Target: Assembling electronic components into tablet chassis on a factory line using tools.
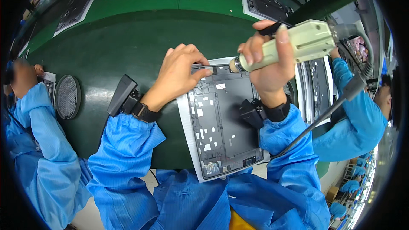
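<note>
My right hand (272,70) is wrapped round a cream electric screwdriver (304,42) held nearly level and angled to the left. Its tip reaches the top edge of a dark tablet housing (238,119), right of the middle; the screw itself is too small to make out. My left hand (179,70) pinches the housing's upper left corner, thumb on the inner face and fingers curled over the edge. Small white patches dot the housing, which lies slightly tilted on a white sheet (186,123) close to my body.
A round black textured dish (67,97) stands left on the green table (140,34). More dark housings lie at the right (319,81), back right (266,4) and back left (81,2). A screwdriver cable (315,121) hangs beside my right arm. Co-workers' blue sleeves flank me.
</note>
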Tool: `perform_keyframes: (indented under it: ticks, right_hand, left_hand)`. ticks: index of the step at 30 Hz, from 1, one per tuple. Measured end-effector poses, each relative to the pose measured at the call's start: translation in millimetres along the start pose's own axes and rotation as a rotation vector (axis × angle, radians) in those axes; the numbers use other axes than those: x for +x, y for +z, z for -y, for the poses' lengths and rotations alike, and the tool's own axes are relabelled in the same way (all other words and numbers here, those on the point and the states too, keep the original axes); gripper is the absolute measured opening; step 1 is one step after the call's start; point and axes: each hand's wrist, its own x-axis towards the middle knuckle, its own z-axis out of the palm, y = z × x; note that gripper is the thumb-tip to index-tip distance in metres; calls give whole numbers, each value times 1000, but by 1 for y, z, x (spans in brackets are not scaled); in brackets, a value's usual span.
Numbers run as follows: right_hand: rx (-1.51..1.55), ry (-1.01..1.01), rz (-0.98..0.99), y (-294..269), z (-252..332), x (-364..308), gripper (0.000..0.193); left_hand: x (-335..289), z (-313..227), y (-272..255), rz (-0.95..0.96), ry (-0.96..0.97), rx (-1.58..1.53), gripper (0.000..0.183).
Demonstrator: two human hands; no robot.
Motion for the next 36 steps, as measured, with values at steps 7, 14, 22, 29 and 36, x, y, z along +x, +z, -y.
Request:
perform_keyframes:
  ticks: [7,14,22,29,36]
  right_hand:
    - [-28,48,0,1,-20,5,33]
    - [-62,83,-3,2,-26,6,33]
    - [-157,101,53,8,-31,3,31]
    - [-228,70,65,4,-30,0,33]
    - [-169,-17,55,-22,10,-10,60]
  left_hand:
    - [0,1,0,-37,26,-22,17]
    - [0,3,0,-28,18,-10,16]
    - [1,4,0,-43,28,-13,15]
    - [2,-3,2,-34,67,-3,15]
    - [-4,-8,4,-44,172,81,15]
